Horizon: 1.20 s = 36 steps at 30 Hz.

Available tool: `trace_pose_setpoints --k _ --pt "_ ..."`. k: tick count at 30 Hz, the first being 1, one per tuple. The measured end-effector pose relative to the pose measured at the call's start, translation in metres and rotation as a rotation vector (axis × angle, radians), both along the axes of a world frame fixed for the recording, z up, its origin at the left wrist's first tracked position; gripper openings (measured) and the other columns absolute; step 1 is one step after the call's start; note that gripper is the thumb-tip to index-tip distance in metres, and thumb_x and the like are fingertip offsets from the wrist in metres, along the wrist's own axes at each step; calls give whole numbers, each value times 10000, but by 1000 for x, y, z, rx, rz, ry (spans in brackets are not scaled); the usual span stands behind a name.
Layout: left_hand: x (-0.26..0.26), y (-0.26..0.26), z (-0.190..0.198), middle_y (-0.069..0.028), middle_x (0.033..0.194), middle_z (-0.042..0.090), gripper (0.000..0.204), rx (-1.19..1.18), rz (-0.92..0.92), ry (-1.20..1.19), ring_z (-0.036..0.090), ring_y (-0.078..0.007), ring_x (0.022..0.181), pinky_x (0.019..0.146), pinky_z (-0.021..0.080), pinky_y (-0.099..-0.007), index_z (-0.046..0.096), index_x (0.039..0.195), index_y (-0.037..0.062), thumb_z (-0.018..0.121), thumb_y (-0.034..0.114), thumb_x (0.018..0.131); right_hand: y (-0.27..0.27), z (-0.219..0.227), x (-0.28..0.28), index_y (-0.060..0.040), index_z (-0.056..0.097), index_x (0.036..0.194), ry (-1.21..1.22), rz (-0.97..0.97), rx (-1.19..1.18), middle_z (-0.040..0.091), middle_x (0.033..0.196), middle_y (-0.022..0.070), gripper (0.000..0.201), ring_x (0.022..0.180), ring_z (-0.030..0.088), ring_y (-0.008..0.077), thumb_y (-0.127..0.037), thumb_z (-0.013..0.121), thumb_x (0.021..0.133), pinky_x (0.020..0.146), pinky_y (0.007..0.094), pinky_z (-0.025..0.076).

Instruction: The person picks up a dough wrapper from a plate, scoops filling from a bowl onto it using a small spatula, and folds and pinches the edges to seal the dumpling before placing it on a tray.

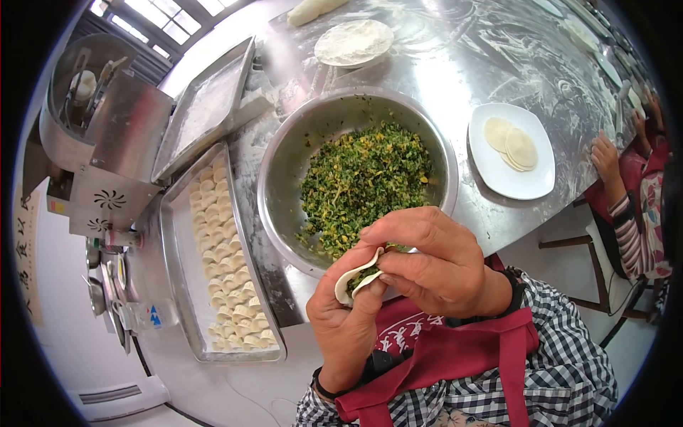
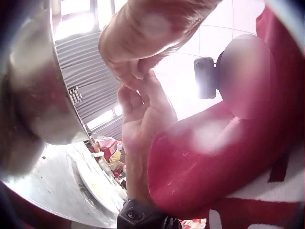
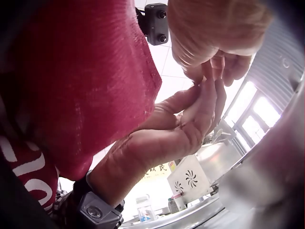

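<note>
Close over the near rim of a steel bowl [image 1: 270,206], both hands work on a dumpling [image 1: 344,286], a pale round wrapper folded round green filling [image 1: 364,274]. My left hand [image 1: 343,320] cradles it between thumb and curled fingers. On its right side, my right hand [image 1: 445,267] pinches the wrapper's edge with thumb and fingertips. The side towards me still gapes, showing filling. Chopped greens with yellow bits [image 1: 366,181] fill much of the bowl. In both wrist views the hands meet at the fingertips and hide the dumpling.
Left of the bowl, a metal tray [image 1: 196,313] holds rows of finished dumplings [image 1: 231,263]. Behind it stand another floury tray [image 1: 213,99] and a steel machine [image 1: 128,135]. A white plate [image 1: 491,174] carries several wrappers [image 1: 521,148]. Flour [image 1: 353,41] heaps a plate; another person's hand [image 1: 607,158] rests at right.
</note>
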State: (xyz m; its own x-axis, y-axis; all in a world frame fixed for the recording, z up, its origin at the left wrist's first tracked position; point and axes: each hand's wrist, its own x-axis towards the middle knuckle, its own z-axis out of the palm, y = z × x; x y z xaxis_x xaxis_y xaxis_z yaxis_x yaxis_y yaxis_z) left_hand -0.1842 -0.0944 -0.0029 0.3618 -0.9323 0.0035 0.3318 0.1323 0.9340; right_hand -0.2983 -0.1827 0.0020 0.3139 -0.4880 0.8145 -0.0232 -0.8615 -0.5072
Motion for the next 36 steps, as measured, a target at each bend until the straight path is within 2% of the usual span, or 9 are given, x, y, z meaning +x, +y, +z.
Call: trace_pose_setpoints --k 5,7,12,15,25,31,33,36 --pt "2 0 -4 -147 1099 555 384 33 3 -63 567 -186 962 802 491 -279 500 1127 -50 645 34 781 -1 1 -1 5 576 766 41 8 -18 601 909 134 171 805 600 259 -26 657 619 657 324 486" --pt "1 -2 -1 -142 1087 558 409 7 -11 61 567 -187 963 803 490 -276 481 1153 -42 638 23 781 -1 0 -1 4 581 784 57 26 -5 598 923 134 190 812 599 259 -19 666 616 657 322 487" --pt "-5 -5 10 -139 1100 552 462 12 -4 134 566 -191 970 810 483 -276 438 1200 -33 626 7 779 2 -1 1 -1 593 882 -55 101 342 564 1043 151 273 845 593 241 -1 707 634 685 299 506" --pt "-6 -6 6 -138 1119 541 475 28 15 119 561 -194 986 823 478 -282 431 1205 -37 627 6 774 2 -4 0 0 594 872 -62 181 406 558 1059 151 250 847 591 234 -9 706 649 695 298 510" --pt "-9 -1 6 -152 1168 518 463 18 -6 56 515 -221 1069 928 414 -316 453 1183 -46 630 -7 757 0 -8 1 14 584 768 -111 189 275 581 992 156 155 816 590 215 30 685 650 657 285 510" --pt "-9 -2 5 -159 1175 510 439 17 -15 80 524 -208 1051 885 442 -296 436 1201 -49 574 -27 784 -1 -10 1 16 589 776 -104 179 237 581 986 161 155 797 592 217 38 678 652 646 279 513" --pt "-8 -1 3 -159 1173 509 436 9 -19 84 524 -208 1050 875 448 -292 429 1206 -50 561 -29 791 1 -10 3 11 600 804 -155 142 324 583 987 158 170 804 594 222 24 682 656 653 281 511" --pt "-9 -2 4 -161 1165 508 430 -1 -21 74 527 -205 1039 854 458 -287 421 1212 -54 547 -28 802 0 -10 2 5 610 806 -137 156 298 584 991 153 167 818 595 228 3 690 659 656 283 507"
